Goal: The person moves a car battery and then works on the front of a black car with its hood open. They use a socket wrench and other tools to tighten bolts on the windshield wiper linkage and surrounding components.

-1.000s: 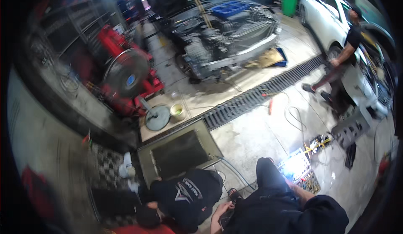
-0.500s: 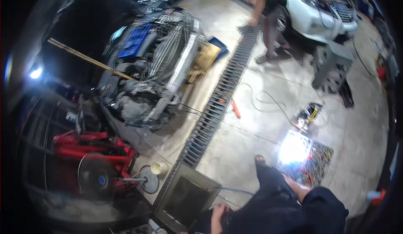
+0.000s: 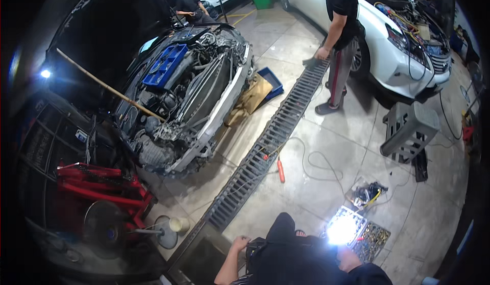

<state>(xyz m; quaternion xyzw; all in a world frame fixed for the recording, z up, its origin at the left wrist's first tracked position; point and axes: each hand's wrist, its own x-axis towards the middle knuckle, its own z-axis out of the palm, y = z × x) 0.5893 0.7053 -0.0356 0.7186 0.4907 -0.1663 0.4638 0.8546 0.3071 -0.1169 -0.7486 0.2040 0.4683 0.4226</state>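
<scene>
My left hand (image 3: 240,243) is low in the view with its fingers curled, at the edge of a dark object beside my leg; what it grips, if anything, is hidden. Farther right, my right hand (image 3: 348,260) reaches down beside a bright white glare (image 3: 345,227), which hides its fingertips. Around that hand lies a tray of small metal parts (image 3: 376,237), with a flat case (image 3: 360,230) beside it, largely washed out by the light. Just beyond, a dark bundle with a yellow strip (image 3: 370,194) rests on the floor.
A slotted drain grate (image 3: 278,132) crosses the floor. To its left stand a car with its engine bay exposed (image 3: 189,91) and a red shop lift (image 3: 102,185). A person (image 3: 341,34) stands by a white car (image 3: 383,34), near a grey stool (image 3: 411,126). Another person (image 3: 191,4) is farther back.
My view has shifted and sharpened. Both hands appear farther left, the right one lower and nearer the glare. The standing person is more upright, and another person has come into view.
</scene>
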